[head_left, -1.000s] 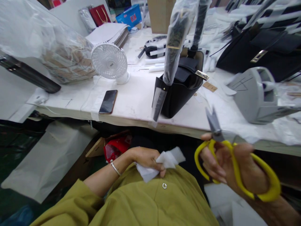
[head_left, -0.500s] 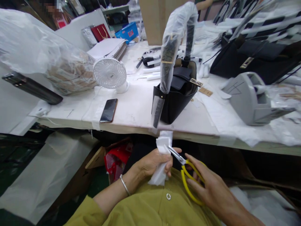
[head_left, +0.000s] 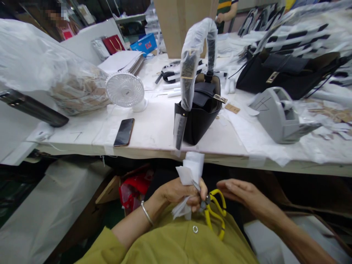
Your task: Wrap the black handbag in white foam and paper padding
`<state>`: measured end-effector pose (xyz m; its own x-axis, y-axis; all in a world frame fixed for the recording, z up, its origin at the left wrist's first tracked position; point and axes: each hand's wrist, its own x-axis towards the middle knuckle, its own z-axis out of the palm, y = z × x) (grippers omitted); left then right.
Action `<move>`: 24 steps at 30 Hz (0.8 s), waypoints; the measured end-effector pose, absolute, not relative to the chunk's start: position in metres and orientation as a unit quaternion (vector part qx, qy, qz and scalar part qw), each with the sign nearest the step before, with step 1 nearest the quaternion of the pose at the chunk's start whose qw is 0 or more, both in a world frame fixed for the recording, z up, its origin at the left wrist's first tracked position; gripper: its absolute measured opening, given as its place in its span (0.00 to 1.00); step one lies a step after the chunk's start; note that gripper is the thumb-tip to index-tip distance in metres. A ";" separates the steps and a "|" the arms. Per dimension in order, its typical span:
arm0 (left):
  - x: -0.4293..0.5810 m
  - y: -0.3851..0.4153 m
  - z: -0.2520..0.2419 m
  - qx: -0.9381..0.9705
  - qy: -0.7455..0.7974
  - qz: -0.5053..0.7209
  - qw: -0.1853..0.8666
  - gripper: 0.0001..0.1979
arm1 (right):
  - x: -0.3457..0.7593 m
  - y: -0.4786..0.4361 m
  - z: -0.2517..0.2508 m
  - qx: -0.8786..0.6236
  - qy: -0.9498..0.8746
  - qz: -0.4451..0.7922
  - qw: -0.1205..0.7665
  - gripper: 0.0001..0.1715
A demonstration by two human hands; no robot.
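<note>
My left hand (head_left: pixel 185 192) is closed around a bunch of thin white sheets (head_left: pixel 194 165), whose ends stick out above and below the fingers. The scissors with yellow handles (head_left: pixel 216 216) are in that same hand, their blades partly hidden by fingers and sheets. To the right, my right hand (head_left: pixel 242 192) is apart from the scissors, holding nothing, its fingers stretched out. Just beyond the hands, a black handbag (head_left: pixel 199 121) stands at the table's front edge. Its upright handle (head_left: pixel 189 69) is wrapped in translucent white material, and a gold clasp (head_left: pixel 220 98) hangs at its side.
On the white table (head_left: pixel 154 128) are a phone (head_left: pixel 124 132), a small white fan (head_left: pixel 125 90), a dark bottle (head_left: pixel 35 108) and a grey tape dispenser (head_left: pixel 277 117). More black bags (head_left: pixel 286 73) lie at right. A person's arm (head_left: pixel 229 13) shows behind a cardboard box (head_left: pixel 180 25).
My right hand has let go of the scissors and moved slightly away to the right. The scissors now rest in my left hand with the white sheets. The view has shifted slightly.
</note>
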<state>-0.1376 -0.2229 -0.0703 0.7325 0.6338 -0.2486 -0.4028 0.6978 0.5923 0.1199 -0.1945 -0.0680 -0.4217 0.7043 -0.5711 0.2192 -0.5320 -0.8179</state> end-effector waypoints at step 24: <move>-0.154 -0.212 -0.067 0.299 0.121 0.263 0.909 0.23 | 0.110 -0.241 -0.050 -0.184 -0.144 0.970 0.072 0.44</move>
<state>-0.1539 -0.2123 -0.0672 0.8320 0.5512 -0.0635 -0.4059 0.6827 0.6076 0.1104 -0.2412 -0.0497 -0.9221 0.1924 -0.3358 -0.0864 -0.9481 -0.3061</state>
